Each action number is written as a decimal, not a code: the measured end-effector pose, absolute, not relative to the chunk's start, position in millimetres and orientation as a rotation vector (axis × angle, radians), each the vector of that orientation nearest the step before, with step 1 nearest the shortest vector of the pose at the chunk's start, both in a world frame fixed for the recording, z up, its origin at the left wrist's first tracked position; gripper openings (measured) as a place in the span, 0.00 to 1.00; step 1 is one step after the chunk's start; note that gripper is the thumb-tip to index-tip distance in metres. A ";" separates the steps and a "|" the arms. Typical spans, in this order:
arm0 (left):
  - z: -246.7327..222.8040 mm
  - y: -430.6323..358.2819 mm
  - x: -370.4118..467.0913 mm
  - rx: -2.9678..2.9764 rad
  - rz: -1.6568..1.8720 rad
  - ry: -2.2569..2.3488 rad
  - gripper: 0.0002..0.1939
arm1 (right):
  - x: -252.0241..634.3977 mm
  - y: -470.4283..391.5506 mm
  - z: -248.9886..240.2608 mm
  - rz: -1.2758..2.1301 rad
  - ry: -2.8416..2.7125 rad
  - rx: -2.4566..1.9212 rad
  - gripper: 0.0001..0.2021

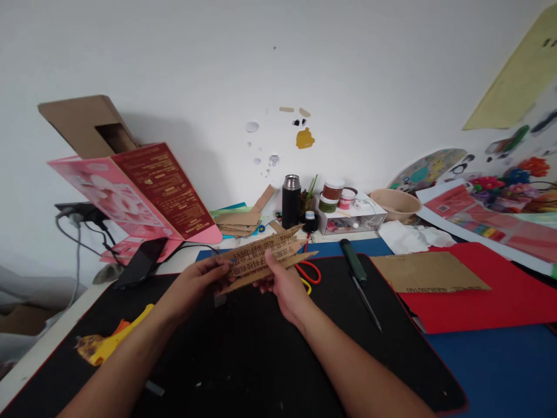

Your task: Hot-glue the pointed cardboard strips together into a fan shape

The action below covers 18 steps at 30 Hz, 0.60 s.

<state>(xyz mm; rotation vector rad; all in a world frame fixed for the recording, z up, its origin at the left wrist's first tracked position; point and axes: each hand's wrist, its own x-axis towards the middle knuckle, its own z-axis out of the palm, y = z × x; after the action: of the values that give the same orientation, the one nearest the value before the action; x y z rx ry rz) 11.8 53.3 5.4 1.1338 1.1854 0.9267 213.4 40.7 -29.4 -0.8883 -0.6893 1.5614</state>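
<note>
Between both hands, above the black desk mat (243, 360), is a folded strip of brown cardboard (256, 255) with dark printed characters and pointed right ends. My left hand (209, 276) grips its left end, fingers closed on the edge. My right hand (281, 281) clasps it nearer the middle, thumb on top and fingers curled underneath. Just beyond my right hand lie scissors with red and yellow handles (311, 271), partly covered. Right of them rest a dark green utility knife (353, 261) and a grey pen (368, 305).
At left lie a yellow glue gun (113, 342) and a black phone (143, 261), near a propped pink box (100, 191). A black thermos (291, 203) and a small drawer box (352, 220) stand by the wall. Flat cardboard (429, 271) lies on red sheets (483, 307) at right.
</note>
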 end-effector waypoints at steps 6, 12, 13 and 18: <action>40.3 69.2 -21.1 1.201 1.042 1.295 0.19 | 208.1 27.6 -28.3 1.735 -1.294 -0.741 0.24; 71.4 74.4 -72.0 1.221 0.861 1.311 0.11 | 203.7 27.7 -39.7 1.682 -1.353 -0.821 0.15; 74.2 73.8 -77.0 1.257 0.791 1.302 0.10 | 205.2 30.3 -39.9 1.665 -1.291 -0.832 0.16; 84.2 73.8 -69.5 1.455 0.517 1.280 0.10 | 215.7 40.0 -32.6 1.700 -1.127 -0.857 0.24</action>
<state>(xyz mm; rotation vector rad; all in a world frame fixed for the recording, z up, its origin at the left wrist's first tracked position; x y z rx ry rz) -69.5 73.8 84.2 1.4548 1.2799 0.5175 215.7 40.0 -32.6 -0.8571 -1.1269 1.7004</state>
